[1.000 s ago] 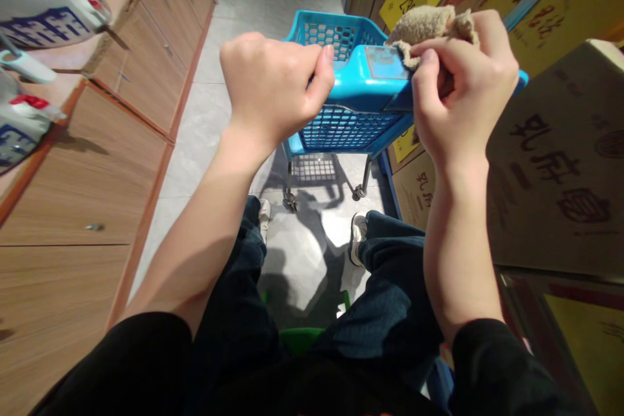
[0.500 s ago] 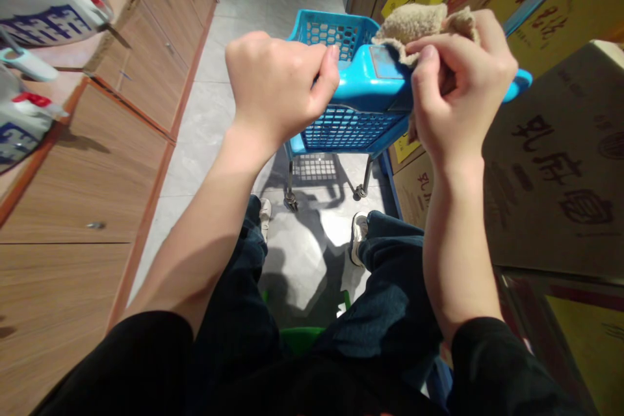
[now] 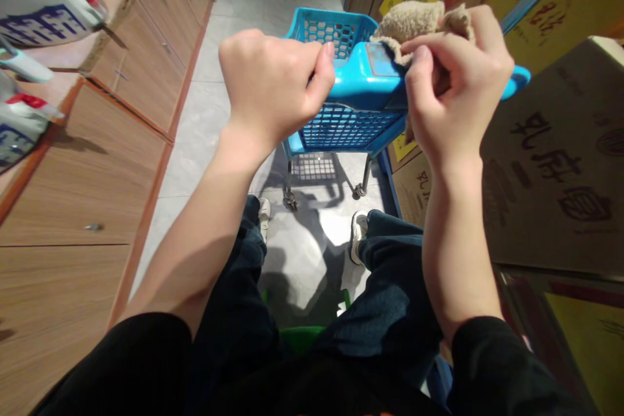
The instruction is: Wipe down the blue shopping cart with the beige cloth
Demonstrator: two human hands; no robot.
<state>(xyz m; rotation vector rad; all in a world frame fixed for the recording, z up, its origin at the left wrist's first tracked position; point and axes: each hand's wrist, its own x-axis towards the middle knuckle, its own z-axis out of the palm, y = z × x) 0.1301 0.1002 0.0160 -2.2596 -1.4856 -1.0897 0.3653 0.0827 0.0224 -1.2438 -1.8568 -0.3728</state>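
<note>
A small blue plastic shopping cart (image 3: 348,127) stands on the tiled floor in front of my knees. My left hand (image 3: 270,88) is closed round the left part of its blue handle bar (image 3: 363,81). My right hand (image 3: 453,88) is closed on a beige cloth (image 3: 412,19), pressing it against the right part of the handle, beside a small square label on the bar. The cloth bunches above my fingers and a strip hangs below my palm.
Wooden cabinets (image 3: 82,169) with white and blue packets (image 3: 46,10) on top run along the left. Stacked cardboard boxes (image 3: 550,162) with printed characters line the right. A tiled aisle (image 3: 263,6) stretches ahead. I sit on something green (image 3: 299,338).
My right hand with the cloth has shifted slightly left along the handle. My left hand keeps its grip, barely moving.
</note>
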